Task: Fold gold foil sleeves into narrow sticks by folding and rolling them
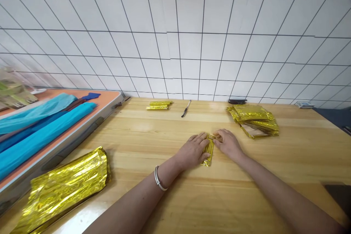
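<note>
A small folded strip of gold foil paper (208, 153) lies on the wooden table between my hands. My left hand (193, 150) rests flat over its left side, fingers stretched toward the far end and thumb apart near the close end. My right hand (228, 144) is closed at the strip's far right corner, the fingertips pinching the folded edge. Part of the strip is hidden under my left fingers. A silver bangle (158, 178) circles my left wrist.
A stack of gold foil papers (256, 119) lies at the right, a large gold foil sheet (65, 190) at the near left. Further back are small folded gold strips (158, 106), a pen (186, 109) and a black item (237, 101). Blue fabric (49, 133) covers an orange-topped case (108, 97) at left.
</note>
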`<state>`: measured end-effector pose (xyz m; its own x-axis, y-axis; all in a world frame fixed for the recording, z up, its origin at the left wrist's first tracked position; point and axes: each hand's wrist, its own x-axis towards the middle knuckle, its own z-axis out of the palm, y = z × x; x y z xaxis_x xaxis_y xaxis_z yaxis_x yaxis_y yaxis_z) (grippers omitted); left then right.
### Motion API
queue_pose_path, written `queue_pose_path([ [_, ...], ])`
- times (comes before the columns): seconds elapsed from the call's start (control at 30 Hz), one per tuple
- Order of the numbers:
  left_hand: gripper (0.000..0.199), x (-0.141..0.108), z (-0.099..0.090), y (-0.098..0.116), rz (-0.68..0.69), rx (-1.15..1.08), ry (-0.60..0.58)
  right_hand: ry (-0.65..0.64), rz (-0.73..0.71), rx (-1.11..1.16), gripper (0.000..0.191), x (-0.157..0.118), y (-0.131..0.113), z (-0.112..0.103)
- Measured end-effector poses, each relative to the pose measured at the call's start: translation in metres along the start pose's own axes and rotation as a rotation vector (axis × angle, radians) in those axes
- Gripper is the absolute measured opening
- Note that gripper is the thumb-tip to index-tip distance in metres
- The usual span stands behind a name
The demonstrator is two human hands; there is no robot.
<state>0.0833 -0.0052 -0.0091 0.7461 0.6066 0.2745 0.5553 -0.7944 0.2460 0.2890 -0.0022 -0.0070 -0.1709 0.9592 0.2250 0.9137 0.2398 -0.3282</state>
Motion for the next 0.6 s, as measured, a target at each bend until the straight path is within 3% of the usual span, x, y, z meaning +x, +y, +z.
queue_pose_path([
  [0.13,0.048,-0.001,0.000,0.001,-0.014,0.016,-0.010,0.011,-0.136,-0.234,0.021,-0.003,-0.007,-0.008],
  [0.37,0.050,-0.002,0.001,0.000,-0.029,-0.002,-0.005,-0.106,-0.428,-0.483,0.024,0.004,-0.018,-0.022],
  [0.6,0.050,-0.001,-0.001,0.000,-0.013,-0.023,0.016,-0.087,-0.427,-0.509,0.014,0.015,-0.017,-0.018],
])
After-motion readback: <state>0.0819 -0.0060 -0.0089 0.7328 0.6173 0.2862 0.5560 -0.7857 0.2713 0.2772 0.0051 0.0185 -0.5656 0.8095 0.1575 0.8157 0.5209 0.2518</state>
